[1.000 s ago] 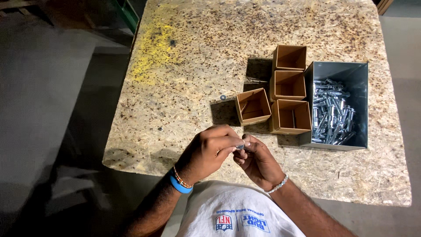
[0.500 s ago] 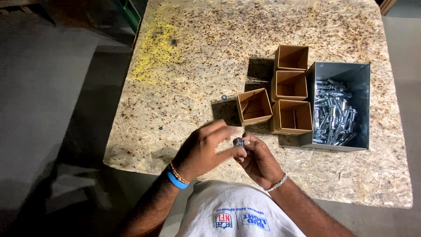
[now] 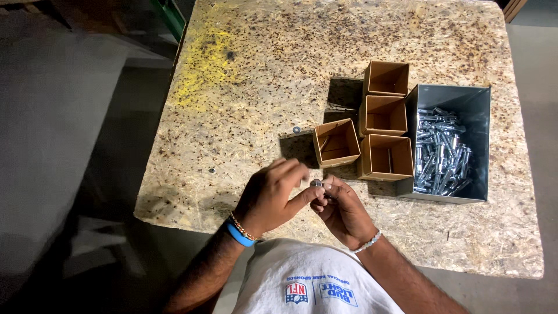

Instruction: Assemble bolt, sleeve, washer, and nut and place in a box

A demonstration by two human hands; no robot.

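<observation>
Four small brown cardboard boxes are set out on the table, just past the hands. Three of them stand in a row, one behind the other: the far box, the middle box and the near box. The fourth one, a tilted box, sits a little to the left of the near one. A grey metal bin is placed right beside the row, on its right, and it is filled with shiny metal bolts. Thin metal pieces can be seen inside the tilted box and the near box.

A small metal piece is pinched between the fingertips of the left hand and the right hand, close to the near edge of the table and just in front of the boxes. Both hands are closed around it. A blue band is worn on the left wrist and a pale bead bracelet on the right.

A tiny round washer lies alone on the board, left of the tilted box. The table top is made of rough pressed wood chips, with a yellow paint smear near the far left. A dark grey floor is seen around it.
</observation>
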